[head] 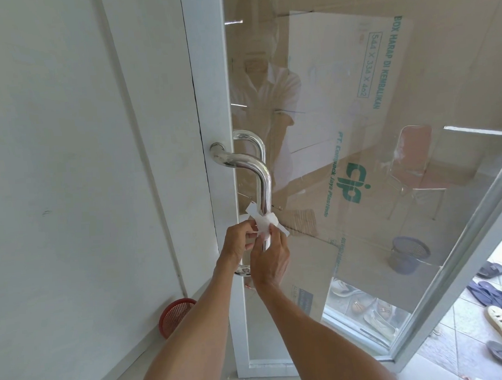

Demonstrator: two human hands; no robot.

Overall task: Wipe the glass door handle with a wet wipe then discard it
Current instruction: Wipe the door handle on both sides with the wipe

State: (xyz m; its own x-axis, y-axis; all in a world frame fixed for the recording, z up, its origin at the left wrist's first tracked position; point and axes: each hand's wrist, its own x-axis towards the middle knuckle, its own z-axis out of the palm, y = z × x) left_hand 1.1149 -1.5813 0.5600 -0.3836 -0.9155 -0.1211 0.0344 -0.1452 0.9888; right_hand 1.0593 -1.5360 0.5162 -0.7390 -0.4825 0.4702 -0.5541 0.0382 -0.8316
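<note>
A polished steel pull handle (263, 186) runs down the white-framed glass door (357, 124). A white wet wipe (263, 222) is wrapped around the handle's lower shaft. My left hand (237, 240) pinches the wipe from the left side. My right hand (270, 259) grips the wipe and the bar from the right, covering the shaft below. The handle's bottom mount shows just under my left wrist.
A red mesh basket (175, 316) lies on the floor by the white wall at left. Behind the glass stand cardboard boxes (351, 75), a chair and a blue basket (409, 253). Several shoes and sandals (498, 318) lie on the floor outside at right.
</note>
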